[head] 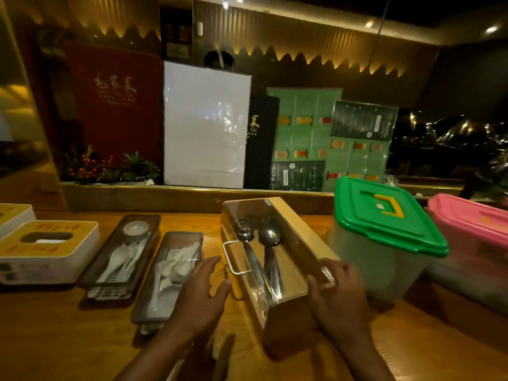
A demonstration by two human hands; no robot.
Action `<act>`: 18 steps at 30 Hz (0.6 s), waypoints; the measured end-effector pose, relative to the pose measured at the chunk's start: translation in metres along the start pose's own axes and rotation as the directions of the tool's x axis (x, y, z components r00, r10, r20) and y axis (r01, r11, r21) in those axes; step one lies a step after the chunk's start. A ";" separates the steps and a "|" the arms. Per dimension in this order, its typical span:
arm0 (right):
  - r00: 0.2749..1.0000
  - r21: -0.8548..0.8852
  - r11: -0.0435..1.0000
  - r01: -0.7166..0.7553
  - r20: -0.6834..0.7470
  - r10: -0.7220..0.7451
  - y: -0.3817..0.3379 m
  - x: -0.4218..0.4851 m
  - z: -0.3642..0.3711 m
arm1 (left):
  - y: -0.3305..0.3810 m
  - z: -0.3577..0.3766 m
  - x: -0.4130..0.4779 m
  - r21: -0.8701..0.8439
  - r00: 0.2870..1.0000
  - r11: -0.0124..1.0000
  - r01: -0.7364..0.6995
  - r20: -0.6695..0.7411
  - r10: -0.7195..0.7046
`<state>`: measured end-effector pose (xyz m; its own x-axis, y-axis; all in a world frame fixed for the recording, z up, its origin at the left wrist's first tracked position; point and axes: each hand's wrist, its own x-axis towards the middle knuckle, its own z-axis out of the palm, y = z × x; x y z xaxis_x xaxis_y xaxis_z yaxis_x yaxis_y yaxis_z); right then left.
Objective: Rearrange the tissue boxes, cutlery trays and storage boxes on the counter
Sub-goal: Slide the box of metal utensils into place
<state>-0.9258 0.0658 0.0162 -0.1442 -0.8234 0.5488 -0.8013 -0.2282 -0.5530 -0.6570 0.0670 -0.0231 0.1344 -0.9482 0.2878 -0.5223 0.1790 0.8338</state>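
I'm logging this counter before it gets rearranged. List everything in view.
tissue boxes: two, white with yellow tops, far left of counter.
plastic cutlery trays: two, dark, holding white spoons, left of centre.
wooden cutlery box: one, tan, clear-sided, centre, holding metal ladles.
green-lidded storage box: one, clear body, right of centre.
pink-lidded storage box: one, far right.
menus and boards: several, red, white, black, green, leaning behind the counter.
plants: green with red berries, back left.
left hand: open, beside the wooden box.
right hand: fingers against the box's right side.
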 end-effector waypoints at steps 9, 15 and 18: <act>0.828 0.157 0.820 -0.550 0.230 0.511 0.033 -0.033 0.022 | 0.008 0.040 0.041 -0.118 0.984 0.978 0.172 0.059 -0.166; 0.881 0.172 0.866 -0.470 0.160 0.446 0.048 -0.033 0.041 | -0.015 0.037 0.090 -0.051 0.983 0.982 0.183 0.011 -0.182; 0.881 0.191 0.862 -0.470 0.155 0.447 0.050 -0.027 0.048 | -0.023 0.027 0.127 -0.067 0.980 0.978 0.198 0.002 -0.198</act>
<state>-0.9346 0.0515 -0.0563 -0.3953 -0.9079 0.1396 -0.5117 0.0914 -0.8543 -0.6507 -0.0647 -0.0189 0.2334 -0.9654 0.1161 -0.4276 0.0053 0.9039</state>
